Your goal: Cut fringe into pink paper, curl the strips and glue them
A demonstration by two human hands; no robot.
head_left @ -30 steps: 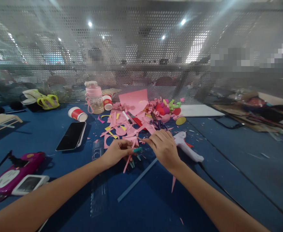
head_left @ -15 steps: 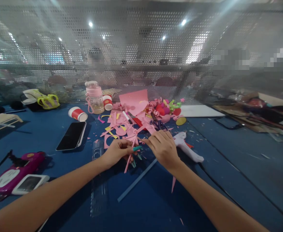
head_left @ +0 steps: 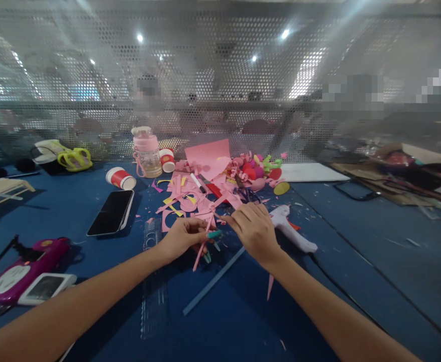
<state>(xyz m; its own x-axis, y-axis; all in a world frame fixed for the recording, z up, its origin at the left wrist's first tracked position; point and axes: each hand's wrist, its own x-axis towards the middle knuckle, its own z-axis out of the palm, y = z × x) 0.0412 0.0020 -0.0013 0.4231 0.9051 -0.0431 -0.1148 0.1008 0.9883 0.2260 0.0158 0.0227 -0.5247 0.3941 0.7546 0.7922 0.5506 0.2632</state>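
A narrow pink paper strip (head_left: 201,250) is pinched in my left hand (head_left: 185,236), slanting down toward me past the long teal nails. Close beside it, my right hand (head_left: 254,231) is curled with its fingers together, and a thin brownish tip points from it toward the strip's upper end. What those fingers grip is too small to make out. Behind both hands lies a heap of pink paper scraps (head_left: 196,203) with a few yellow pieces. A white glue gun (head_left: 296,235) rests just right of my right hand, its cable running toward me.
A clear stencil ruler (head_left: 153,306) and a flat translucent strip (head_left: 211,287) lie in front. To the left are a phone (head_left: 111,212), a tipped paper cup (head_left: 121,178), a pink-lidded bottle (head_left: 146,153) and a purple device (head_left: 20,274). A perforated metal screen (head_left: 220,75) stands behind.
Both hands stay almost in place, still close together around the pink strip. The view has shifted very slightly; nothing was picked up or let go.
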